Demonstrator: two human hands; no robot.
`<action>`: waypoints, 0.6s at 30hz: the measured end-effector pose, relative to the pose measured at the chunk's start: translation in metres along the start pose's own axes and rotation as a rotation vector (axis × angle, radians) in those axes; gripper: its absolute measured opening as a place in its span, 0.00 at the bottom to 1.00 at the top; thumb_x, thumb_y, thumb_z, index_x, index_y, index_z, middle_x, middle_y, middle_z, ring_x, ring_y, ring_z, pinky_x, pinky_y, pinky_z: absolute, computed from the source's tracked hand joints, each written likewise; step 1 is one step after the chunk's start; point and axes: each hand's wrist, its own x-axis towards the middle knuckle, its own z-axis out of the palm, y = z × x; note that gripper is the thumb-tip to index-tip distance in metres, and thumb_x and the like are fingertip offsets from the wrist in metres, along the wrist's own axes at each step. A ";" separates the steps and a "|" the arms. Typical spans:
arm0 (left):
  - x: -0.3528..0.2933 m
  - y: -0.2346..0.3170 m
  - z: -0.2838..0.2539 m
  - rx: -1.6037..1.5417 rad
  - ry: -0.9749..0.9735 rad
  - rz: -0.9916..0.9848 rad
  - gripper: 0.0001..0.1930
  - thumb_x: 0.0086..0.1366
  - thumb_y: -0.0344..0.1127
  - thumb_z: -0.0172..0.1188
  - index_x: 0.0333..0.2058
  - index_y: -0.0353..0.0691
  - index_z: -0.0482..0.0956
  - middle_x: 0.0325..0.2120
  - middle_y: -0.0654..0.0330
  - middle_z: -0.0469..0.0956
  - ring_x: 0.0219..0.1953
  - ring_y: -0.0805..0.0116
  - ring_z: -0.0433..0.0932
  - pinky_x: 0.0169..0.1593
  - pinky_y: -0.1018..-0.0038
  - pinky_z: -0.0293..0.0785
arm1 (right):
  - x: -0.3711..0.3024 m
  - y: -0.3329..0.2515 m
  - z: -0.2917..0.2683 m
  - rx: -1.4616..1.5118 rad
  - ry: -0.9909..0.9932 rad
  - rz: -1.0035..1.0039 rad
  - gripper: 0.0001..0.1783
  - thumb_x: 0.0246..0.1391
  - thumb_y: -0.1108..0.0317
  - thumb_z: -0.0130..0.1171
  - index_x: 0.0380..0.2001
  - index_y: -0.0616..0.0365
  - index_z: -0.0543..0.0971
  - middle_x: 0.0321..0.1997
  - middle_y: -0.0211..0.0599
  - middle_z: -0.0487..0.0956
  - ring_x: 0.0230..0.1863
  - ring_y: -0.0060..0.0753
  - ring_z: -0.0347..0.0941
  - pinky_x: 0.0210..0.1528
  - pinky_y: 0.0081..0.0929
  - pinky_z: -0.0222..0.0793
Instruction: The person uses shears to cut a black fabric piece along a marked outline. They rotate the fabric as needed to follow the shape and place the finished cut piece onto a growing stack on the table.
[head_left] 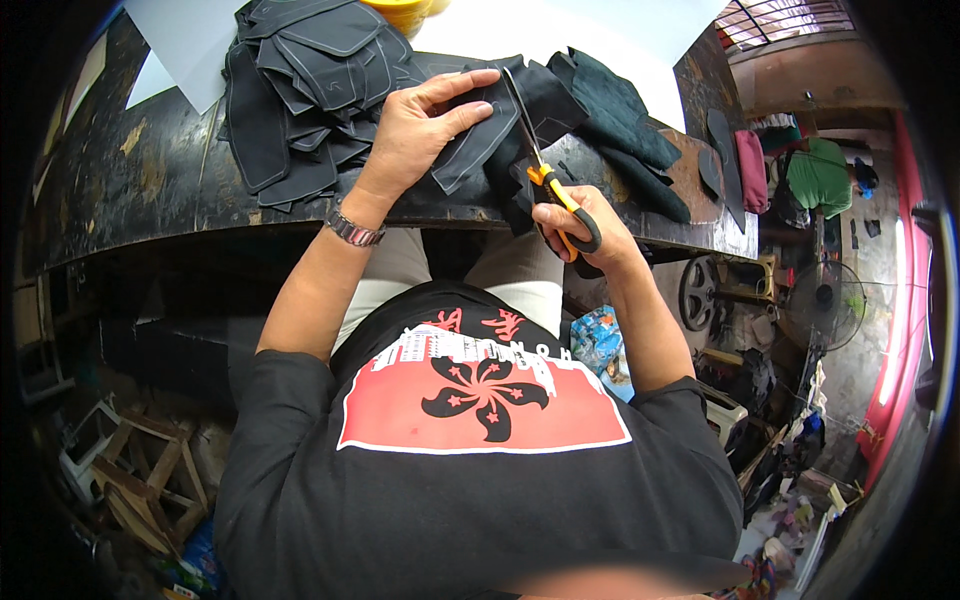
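My left hand (425,125) pinches a black leather-like piece (470,155) with a pale outline marked on it, between thumb and fingers near the table's front edge. In my right hand (595,225) is a pair of scissors (548,183) with yellow and black handles. Their long blades point away from me, along the right edge of that piece. Just left of my left hand lies a heap of black shaped pieces (320,65) with pale outlines. More dark sheets of material (625,115) lie crumpled to the right of the scissors.
The worn black table (160,190) spans the front, with white sheets (560,30) on it. A yellow bowl (402,14) stands behind the heap. At the right are a pink bundle (752,172), a fan (825,300) and a person in green (820,178). Wooden stools (150,480) stand lower left.
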 end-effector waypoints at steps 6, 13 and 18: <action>-0.007 0.001 0.008 0.090 0.004 0.053 0.16 0.58 0.26 0.65 0.47 0.37 0.81 0.42 0.60 0.80 0.43 0.77 0.76 0.48 0.82 0.73 | 0.009 -0.006 -0.002 0.098 -0.025 -0.012 0.21 0.49 0.52 0.67 0.24 0.60 0.75 0.20 0.30 0.73 0.17 0.20 0.69 0.17 0.17 0.64; -0.008 -0.003 0.007 0.097 0.027 0.064 0.17 0.58 0.27 0.65 0.48 0.37 0.80 0.44 0.59 0.80 0.44 0.75 0.76 0.50 0.81 0.73 | 0.007 0.001 0.001 0.088 0.004 -0.040 0.18 0.49 0.57 0.67 0.20 0.58 0.74 0.16 0.29 0.71 0.12 0.18 0.66 0.12 0.15 0.59; -0.008 -0.003 0.008 0.103 0.019 0.040 0.18 0.58 0.27 0.65 0.48 0.37 0.80 0.44 0.59 0.80 0.44 0.76 0.76 0.50 0.81 0.73 | 0.006 0.002 -0.003 0.065 -0.005 -0.018 0.18 0.48 0.57 0.67 0.19 0.58 0.74 0.15 0.29 0.71 0.12 0.18 0.66 0.12 0.16 0.59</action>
